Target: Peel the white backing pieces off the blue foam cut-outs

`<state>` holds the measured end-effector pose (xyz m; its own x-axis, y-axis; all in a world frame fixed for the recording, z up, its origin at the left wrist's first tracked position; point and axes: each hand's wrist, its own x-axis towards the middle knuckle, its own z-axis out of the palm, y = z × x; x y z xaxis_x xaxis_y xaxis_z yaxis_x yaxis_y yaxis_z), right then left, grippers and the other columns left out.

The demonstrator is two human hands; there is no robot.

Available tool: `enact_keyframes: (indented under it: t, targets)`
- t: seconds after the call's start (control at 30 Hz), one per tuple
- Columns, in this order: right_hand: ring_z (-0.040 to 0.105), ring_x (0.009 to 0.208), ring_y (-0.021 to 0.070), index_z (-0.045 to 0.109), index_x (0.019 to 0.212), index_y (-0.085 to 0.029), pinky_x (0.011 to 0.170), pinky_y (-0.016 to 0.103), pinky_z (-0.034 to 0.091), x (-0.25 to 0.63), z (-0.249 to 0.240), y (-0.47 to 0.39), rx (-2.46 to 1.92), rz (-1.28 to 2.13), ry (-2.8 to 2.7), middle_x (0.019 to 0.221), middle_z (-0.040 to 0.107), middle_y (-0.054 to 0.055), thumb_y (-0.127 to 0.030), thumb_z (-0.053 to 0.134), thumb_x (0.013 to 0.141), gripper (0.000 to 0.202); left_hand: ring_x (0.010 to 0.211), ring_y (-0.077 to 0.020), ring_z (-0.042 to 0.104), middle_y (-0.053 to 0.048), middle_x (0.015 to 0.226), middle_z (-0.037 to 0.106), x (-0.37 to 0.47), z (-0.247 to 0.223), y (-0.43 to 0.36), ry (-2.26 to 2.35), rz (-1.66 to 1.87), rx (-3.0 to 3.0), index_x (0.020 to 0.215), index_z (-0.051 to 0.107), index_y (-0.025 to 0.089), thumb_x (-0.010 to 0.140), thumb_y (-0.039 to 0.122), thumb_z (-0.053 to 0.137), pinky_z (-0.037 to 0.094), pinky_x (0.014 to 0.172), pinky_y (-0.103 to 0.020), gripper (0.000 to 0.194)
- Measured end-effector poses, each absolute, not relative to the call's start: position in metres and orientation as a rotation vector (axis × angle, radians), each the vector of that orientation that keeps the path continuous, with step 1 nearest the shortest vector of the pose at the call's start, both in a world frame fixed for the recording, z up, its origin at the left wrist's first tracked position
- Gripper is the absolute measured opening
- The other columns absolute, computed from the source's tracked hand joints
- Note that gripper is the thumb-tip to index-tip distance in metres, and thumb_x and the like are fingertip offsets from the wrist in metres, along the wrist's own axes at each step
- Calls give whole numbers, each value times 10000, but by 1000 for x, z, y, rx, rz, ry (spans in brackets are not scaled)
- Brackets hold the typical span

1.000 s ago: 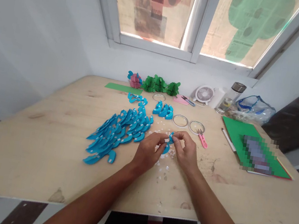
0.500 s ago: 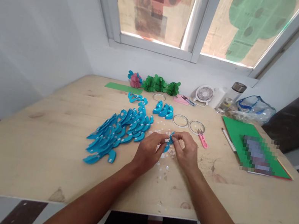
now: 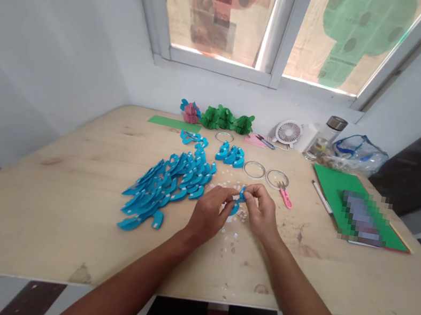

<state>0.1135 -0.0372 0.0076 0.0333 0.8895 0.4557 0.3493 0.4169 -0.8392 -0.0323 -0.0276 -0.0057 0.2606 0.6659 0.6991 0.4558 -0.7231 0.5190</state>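
Observation:
Between my two hands is a small curved blue paper piece (image 3: 234, 208), held just above the table. My left hand (image 3: 210, 209) pinches its left side, and the fingers of my right hand (image 3: 262, 210) pinch its upper right end. My fingertips cover part of the piece. Left of my hands lies a large heap of similar blue paper pieces (image 3: 174, 178), many with small white patches. Three or so folded blue pieces (image 3: 230, 154) sit together farther back. White paper scraps (image 3: 235, 236) are scattered beneath and around my hands.
Rolls of tape (image 3: 254, 170) and pink-handled thread snips (image 3: 285, 197) lie just beyond my right hand. Green paper figures (image 3: 223, 119), a white fan (image 3: 288, 133) and a glass bottle (image 3: 324, 138) line the wall. Green sheets (image 3: 336, 185) and a white pen (image 3: 321, 196) are at right.
My hands stay in nearly the same place, both pinching the blue paper piece; the right fingers have shifted slightly. At the lower right edge, a dark shape has appeared on the floor.

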Motion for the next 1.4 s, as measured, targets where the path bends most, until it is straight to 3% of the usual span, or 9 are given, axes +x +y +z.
enact_keyframes:
  t: [0.23, 0.53, 1.03, 1.4]
  targets:
    - [477, 633, 129, 488, 754, -195, 601, 248, 412, 113, 4, -33, -1046, 856, -1379, 683, 488, -13, -319, 510, 799, 134, 725, -142, 593, -29, 802, 635, -33, -3, -29, 1055, 1451, 2315, 1004, 556, 172, 794, 122, 511, 466, 654, -264, 221]
    - [495, 633, 130, 514, 756, -189, 592, 243, 429, 115, 5, -32, -1055, 867, -1381, 675, 507, -8, -325, 529, 790, 141, 713, -143, 594, -26, 782, 633, -33, -4, -28, 1079, 1444, 2319, 1003, 559, 178, 794, 126, 509, 469, 654, -269, 221]
    - [556, 712, 153, 593, 840, -187, 684, 285, 439, 114, 13, -37, -1178, 541, -1550, 767, 626, 19, -259, 568, 761, 109, 716, -148, 598, -38, 787, 638, -33, -6, -27, 1109, 1458, 2346, 1004, 558, 159, 805, 141, 501, 475, 664, -277, 208]
    - [554, 708, 164, 582, 768, -195, 683, 294, 435, 114, 11, -38, -1225, 393, -1568, 726, 617, 24, -231, 524, 770, 69, 771, -167, 601, -51, 831, 655, -31, -6, -28, 1091, 1463, 2444, 992, 565, 172, 822, 146, 476, 480, 708, -300, 193]
